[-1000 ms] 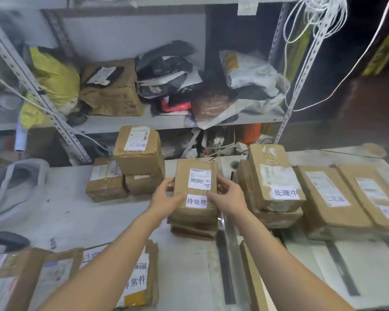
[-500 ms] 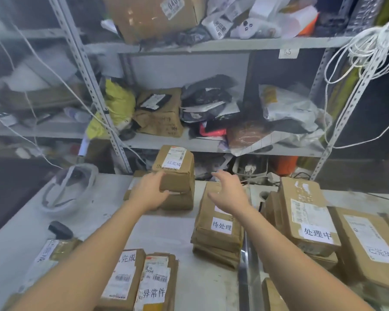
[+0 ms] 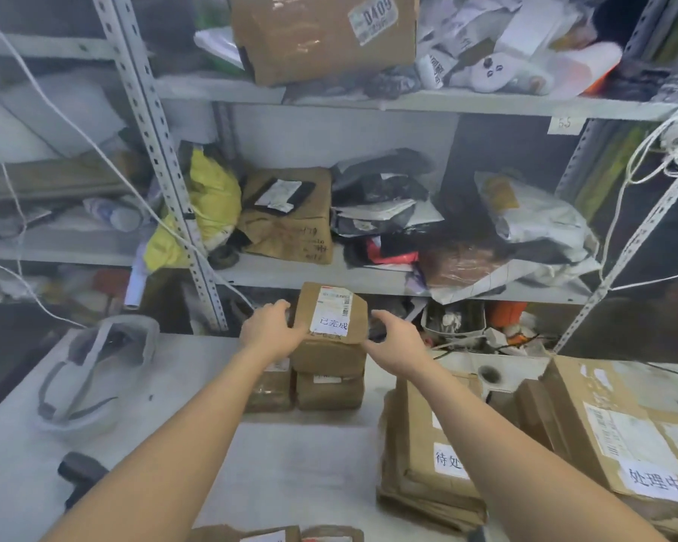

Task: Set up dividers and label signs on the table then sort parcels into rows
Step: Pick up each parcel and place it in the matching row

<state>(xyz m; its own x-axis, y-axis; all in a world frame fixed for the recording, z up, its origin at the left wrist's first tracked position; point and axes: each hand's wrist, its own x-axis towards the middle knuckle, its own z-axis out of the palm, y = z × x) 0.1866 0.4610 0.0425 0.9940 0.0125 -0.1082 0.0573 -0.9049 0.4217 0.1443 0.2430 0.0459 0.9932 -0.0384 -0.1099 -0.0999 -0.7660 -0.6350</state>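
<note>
While both hands hold the top parcel (image 3: 331,314) at the centre of the frame, above a small stack of boxes (image 3: 327,389) near the table's far edge, I judge that stack to be the main risk. The left hand (image 3: 269,330) curls its fingers round the parcel's left edge. The right hand (image 3: 394,342) clasps the right edge, thumb on top, its other fingers hidden from me. The parcel is tilted and overhangs the boxes beneath, so if it is set down off-centre it could slide off or topple them. The right forearm passes just above the flat pile (image 3: 427,444) at lower right, and a careless pull back could knock it askew.

At left the table (image 3: 290,455) looks pale, dull and scuffed. The stacked boxes are brown cardboard with soft, dented corners. The top parcel bears a white shipping label and a white sign with black characters. The flat pile is thin brown packets with creased edges. Furthest right sits a larger cardboard box (image 3: 619,436), squarer and also signed.
</note>
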